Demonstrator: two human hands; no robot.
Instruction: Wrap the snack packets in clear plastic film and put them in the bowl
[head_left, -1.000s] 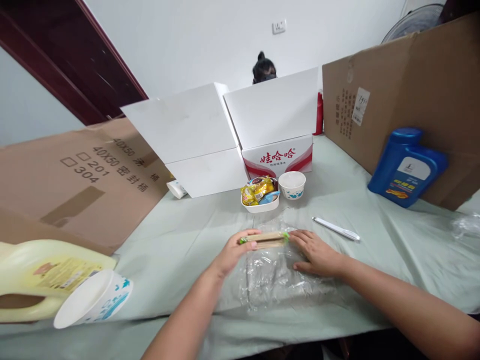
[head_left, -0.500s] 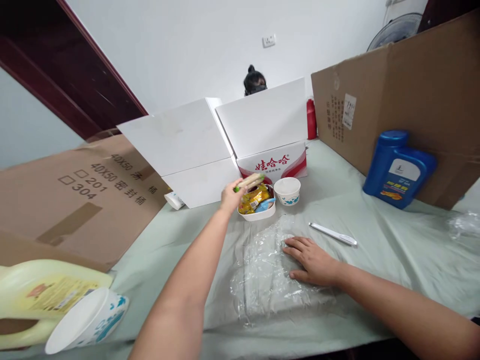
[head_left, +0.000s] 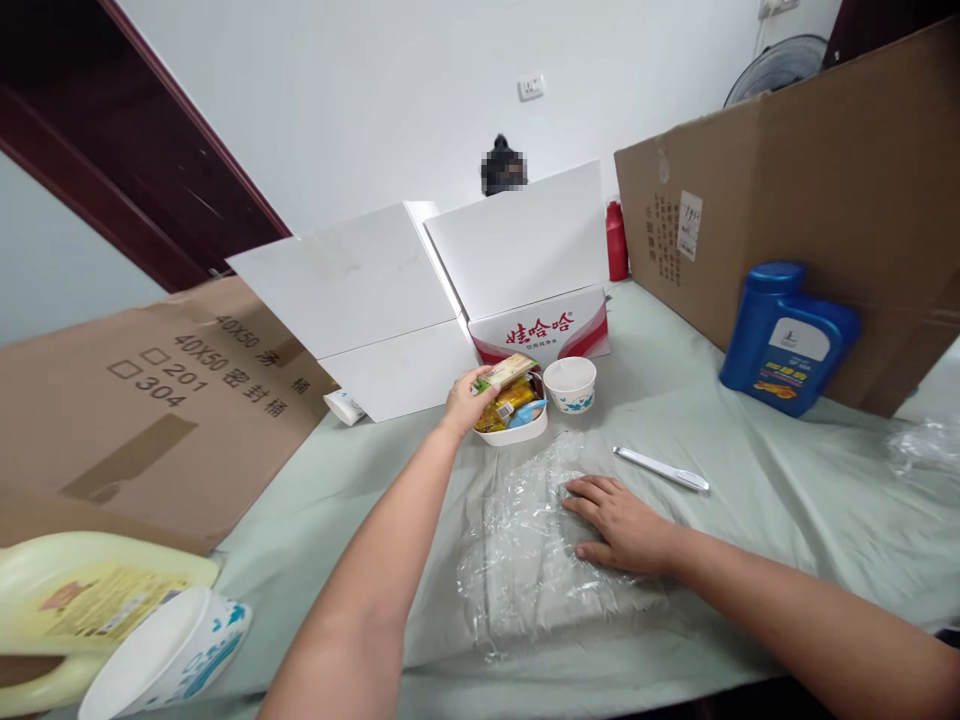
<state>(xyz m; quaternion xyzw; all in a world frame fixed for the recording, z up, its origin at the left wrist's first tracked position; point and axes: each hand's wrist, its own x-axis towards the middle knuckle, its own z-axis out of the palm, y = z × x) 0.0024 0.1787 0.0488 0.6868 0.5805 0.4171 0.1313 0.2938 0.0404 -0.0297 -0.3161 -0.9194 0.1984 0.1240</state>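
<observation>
My left hand [head_left: 466, 402] is closed on the left end of a flat green-and-cream snack packet [head_left: 510, 371]. The packet is over a white oval bowl [head_left: 517, 435] filled with gold snack packets [head_left: 508, 402] and a blue one [head_left: 526, 414]. Whether it rests on them I cannot tell. My right hand [head_left: 616, 522] lies flat, fingers spread, on a crumpled sheet of clear plastic wrap [head_left: 517, 560]. To the right of the oval bowl stands a paper bowl [head_left: 571, 388] with a blue pattern. A white-and-grey utility knife [head_left: 661, 469] lies beyond my right hand.
Behind the bowls stands an open white carton [head_left: 536, 335]; a person's head [head_left: 504, 168] shows above it. Cardboard boxes [head_left: 690, 220] flank the table. A blue jug [head_left: 787, 345] stands right; a yellow bottle [head_left: 97, 590] and tipped paper bowl [head_left: 180, 650] are at near left.
My left hand has turned and lowered the packet, so its broad face now shows above the bowl. My right hand stays on the plastic wrap. The view has shifted slightly.
</observation>
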